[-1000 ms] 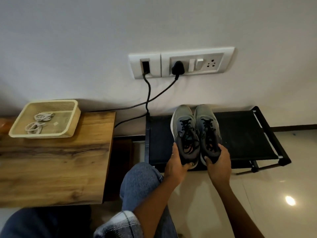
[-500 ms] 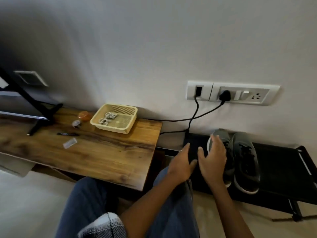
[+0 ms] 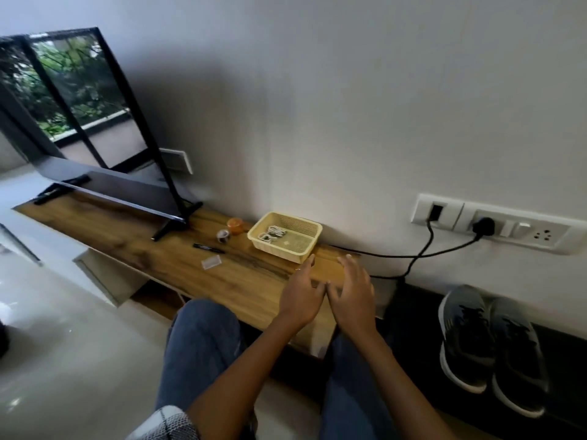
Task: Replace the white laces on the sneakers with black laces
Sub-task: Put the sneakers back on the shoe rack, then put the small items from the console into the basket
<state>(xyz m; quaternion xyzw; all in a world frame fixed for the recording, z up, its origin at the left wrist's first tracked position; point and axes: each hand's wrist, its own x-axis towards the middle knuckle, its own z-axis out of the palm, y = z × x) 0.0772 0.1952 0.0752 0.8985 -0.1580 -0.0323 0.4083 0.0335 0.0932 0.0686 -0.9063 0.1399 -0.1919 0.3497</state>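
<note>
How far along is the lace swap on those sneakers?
Nearly done, it seems: both sneakers sit side by side on the black rack with dark laces. White laces lie in the yellow basket. The left hand and right hand hover empty. Nothing obvious remains.

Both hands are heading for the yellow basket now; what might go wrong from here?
1. The basket sits near the wooden shelf's end; a push from the left hand or right hand could slide it.
2. The coiled white laces inside could tangle when lifted.
3. The pen and small jars nearby could get knocked.
</note>
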